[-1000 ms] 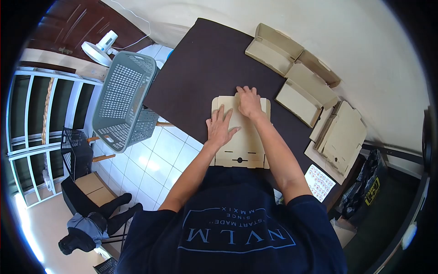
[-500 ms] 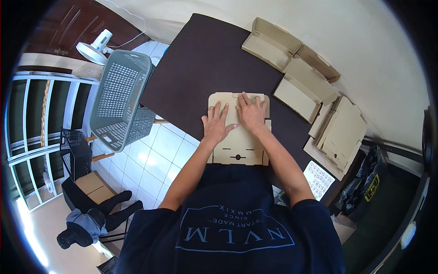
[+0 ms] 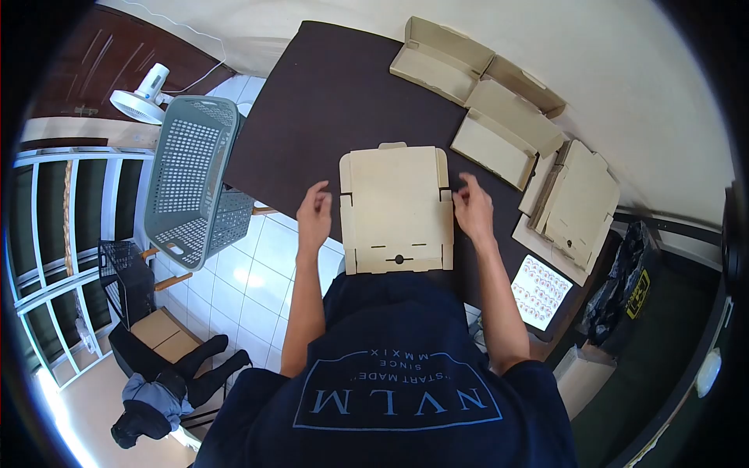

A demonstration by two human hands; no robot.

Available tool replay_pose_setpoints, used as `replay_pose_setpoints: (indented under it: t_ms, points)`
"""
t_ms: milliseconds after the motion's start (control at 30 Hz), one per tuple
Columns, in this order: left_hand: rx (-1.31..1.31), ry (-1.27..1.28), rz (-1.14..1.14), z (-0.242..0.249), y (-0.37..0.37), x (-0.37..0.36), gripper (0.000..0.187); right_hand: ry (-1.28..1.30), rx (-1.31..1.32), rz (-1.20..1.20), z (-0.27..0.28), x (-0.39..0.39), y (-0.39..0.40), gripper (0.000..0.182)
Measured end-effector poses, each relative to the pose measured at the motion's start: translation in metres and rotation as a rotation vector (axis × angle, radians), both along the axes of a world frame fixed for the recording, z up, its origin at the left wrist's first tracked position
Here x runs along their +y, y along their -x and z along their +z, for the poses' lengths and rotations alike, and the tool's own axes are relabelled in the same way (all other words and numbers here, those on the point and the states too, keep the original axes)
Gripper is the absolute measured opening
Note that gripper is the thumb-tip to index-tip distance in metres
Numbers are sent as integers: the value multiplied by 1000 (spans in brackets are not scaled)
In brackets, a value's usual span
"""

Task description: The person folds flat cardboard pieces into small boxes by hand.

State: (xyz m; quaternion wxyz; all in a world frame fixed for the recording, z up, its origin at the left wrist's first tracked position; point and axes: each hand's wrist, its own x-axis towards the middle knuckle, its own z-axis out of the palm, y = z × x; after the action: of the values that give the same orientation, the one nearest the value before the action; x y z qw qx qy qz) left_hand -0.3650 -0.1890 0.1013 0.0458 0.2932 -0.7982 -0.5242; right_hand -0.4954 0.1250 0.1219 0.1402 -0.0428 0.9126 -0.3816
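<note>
A flat, unfolded cardboard box (image 3: 396, 199) lies at the table's front edge, right before my body. Its creases, slots and one dark round hole near the bottom show. Off its left side hovers my left hand (image 3: 314, 214), open, fingers loosely bent and apart from the cardboard. On the opposite side my right hand (image 3: 474, 209) is open too, fingertips close to the notch in the right edge. Neither hand holds anything.
Open folded boxes (image 3: 499, 160) line the back right of the dark table (image 3: 312, 93). Beside them lies a stack of flat cardboard (image 3: 581, 203), with a sticker sheet (image 3: 540, 291) nearer me. A grey basket (image 3: 191, 171) stands left; a person (image 3: 160, 390) sits lower left.
Both hands have lifted off the cardboard and moved apart, one to each side of it. A tab now shows at its far edge. The view has shifted slightly.
</note>
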Motion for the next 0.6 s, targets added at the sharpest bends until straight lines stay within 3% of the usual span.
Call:
replay_pose_setpoints:
  t_ms: [33, 100, 133, 200, 300, 367, 467, 600]
  points:
    - [-5, -2, -1, -2, -16, -5, 35, -8, -160, -2, 2, 13, -12, 45]
    - [57, 248, -253, -5, -42, -6, 36, 34, 101, 214, -21, 38, -43, 43]
    - [57, 248, -253, -8, -55, -2, 36, 34, 101, 215, -22, 43, -56, 43]
    - [3, 186, -469, -7, -79, 8, 41, -77, 97, 274, -21, 52, -81, 38]
    - [-164, 68, -528, 2, -90, 15, 43, -31, 45, 172, -19, 55, -96, 32]
    - [-106, 154, -542, 2, -89, 16, 39, 5, 25, 147, -16, 56, -96, 26]
    - [-159, 18, -541, -3, -85, 12, 36, -3, 66, 211, -19, 60, -94, 21]
    - [-65, -96, -576, 1, -78, 6, 33, 192, -85, 65, -27, 59, -89, 17]
